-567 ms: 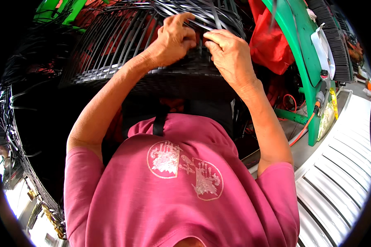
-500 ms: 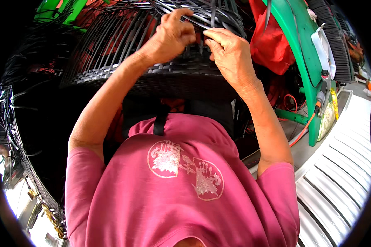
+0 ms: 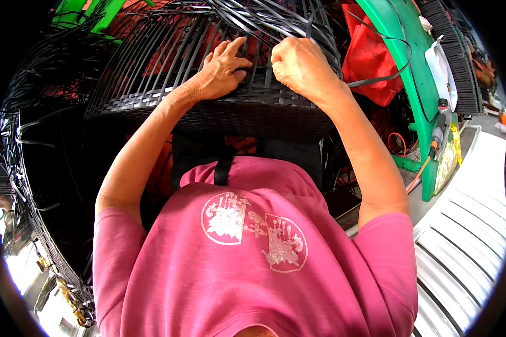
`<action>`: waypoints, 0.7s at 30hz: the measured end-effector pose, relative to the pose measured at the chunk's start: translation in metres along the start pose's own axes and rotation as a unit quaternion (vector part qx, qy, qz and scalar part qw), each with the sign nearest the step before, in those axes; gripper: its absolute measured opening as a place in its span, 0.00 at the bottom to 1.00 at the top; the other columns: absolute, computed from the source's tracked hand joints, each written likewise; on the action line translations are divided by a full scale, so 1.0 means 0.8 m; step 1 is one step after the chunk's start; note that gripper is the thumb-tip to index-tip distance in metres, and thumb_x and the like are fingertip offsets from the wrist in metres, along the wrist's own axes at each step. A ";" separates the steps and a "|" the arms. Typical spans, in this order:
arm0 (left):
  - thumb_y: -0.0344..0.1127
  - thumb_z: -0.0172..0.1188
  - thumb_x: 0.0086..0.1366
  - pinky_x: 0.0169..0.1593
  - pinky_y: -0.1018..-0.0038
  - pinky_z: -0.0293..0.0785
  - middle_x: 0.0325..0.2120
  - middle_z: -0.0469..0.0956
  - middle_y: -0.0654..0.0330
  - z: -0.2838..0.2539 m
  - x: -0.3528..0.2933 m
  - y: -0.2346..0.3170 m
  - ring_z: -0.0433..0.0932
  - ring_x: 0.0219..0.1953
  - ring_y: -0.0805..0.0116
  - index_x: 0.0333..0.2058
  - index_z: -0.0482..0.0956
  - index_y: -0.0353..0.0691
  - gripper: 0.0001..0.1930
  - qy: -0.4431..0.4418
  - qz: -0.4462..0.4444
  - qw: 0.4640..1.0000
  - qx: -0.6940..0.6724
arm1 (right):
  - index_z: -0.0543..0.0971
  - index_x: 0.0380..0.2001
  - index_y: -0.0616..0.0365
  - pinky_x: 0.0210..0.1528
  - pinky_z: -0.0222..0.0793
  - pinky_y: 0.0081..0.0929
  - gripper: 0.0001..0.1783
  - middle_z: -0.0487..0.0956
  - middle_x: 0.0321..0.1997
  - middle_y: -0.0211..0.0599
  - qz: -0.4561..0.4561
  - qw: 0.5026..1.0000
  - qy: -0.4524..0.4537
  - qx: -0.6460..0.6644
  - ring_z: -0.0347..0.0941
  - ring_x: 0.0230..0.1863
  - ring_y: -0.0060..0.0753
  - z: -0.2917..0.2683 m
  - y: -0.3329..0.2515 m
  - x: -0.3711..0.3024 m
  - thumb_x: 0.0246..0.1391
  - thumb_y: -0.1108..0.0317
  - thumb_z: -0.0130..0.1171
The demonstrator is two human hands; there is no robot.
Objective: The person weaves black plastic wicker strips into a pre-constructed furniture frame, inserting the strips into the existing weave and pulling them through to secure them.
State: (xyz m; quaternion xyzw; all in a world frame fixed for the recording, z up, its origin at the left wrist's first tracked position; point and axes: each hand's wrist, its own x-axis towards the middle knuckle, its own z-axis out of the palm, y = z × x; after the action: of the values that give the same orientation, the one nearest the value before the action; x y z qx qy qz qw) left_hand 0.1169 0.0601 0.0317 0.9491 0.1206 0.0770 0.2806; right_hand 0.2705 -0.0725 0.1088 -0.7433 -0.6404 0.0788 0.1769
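A half-woven dark wicker panel (image 3: 253,115) lies before me, its lower band tightly plaited and its loose grey-black strips (image 3: 177,53) running upward side by side. My left hand (image 3: 222,70) rests on these strips with fingers spread, holding nothing. To its right, my right hand (image 3: 303,64) is closed in a pinch, with a long dark flat strip (image 3: 376,80) that comes out beside the wrist and loops up at the right. The fingertips hide the strip's gripped part. Beyond both hands, a bundle of loose shiny strips (image 3: 258,19) spills across the top of the panel.
A red bag (image 3: 371,67) hangs beside a green plastic chair or stand (image 3: 413,84) on the right. Below it runs an orange cable (image 3: 419,180). White slatted panels (image 3: 461,241) lie at lower right. More tangled dark strips (image 3: 45,73) and a curved woven piece (image 3: 36,219) fill the left.
My left hand has come down and opened flat over the strips. The right hand has closed more tightly and shifted slightly, and a strip now loops out to its right.
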 end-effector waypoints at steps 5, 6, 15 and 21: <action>0.34 0.59 0.57 0.65 0.65 0.48 0.63 0.51 0.55 -0.006 0.015 0.007 0.49 0.65 0.54 0.42 0.80 0.43 0.14 -0.053 -0.017 0.998 -0.008 | 0.80 0.24 0.63 0.29 0.68 0.34 0.08 0.75 0.19 0.47 0.063 0.989 -0.091 0.097 0.74 0.21 0.42 0.022 -0.004 0.009 0.42 0.70 0.56; 0.35 0.60 0.57 0.63 0.67 0.53 0.62 0.53 0.57 -0.012 0.017 0.007 0.53 0.63 0.57 0.40 0.80 0.42 0.12 -0.063 -0.024 0.996 -0.056 | 0.80 0.24 0.63 0.29 0.68 0.34 0.08 0.76 0.19 0.47 0.061 0.987 -0.072 0.131 0.74 0.20 0.40 0.030 0.004 0.005 0.42 0.69 0.57; 0.31 0.55 0.60 0.41 0.72 0.66 0.44 0.69 0.57 -0.098 0.027 0.032 0.71 0.37 0.70 0.35 0.75 0.35 0.07 0.019 0.011 0.969 -0.247 | 0.81 0.33 0.63 0.27 0.73 0.21 0.09 0.79 0.26 0.36 0.175 0.843 -0.009 0.508 0.76 0.23 0.25 0.033 -0.025 0.007 0.52 0.68 0.57; 0.31 0.57 0.59 0.57 0.70 0.61 0.54 0.65 0.55 -0.069 0.001 -0.024 0.67 0.54 0.61 0.38 0.77 0.38 0.09 0.075 -0.037 0.991 -0.102 | 0.82 0.25 0.59 0.22 0.71 0.18 0.07 0.80 0.25 0.31 0.210 0.877 -0.021 0.432 0.73 0.20 0.23 0.029 -0.025 0.020 0.48 0.70 0.56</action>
State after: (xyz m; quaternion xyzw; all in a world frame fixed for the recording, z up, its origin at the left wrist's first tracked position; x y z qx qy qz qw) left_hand 0.1019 0.1041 0.0674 0.9020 0.1679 0.1494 0.3686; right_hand 0.2470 -0.0508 0.0963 -0.7082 -0.3745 0.3986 0.4464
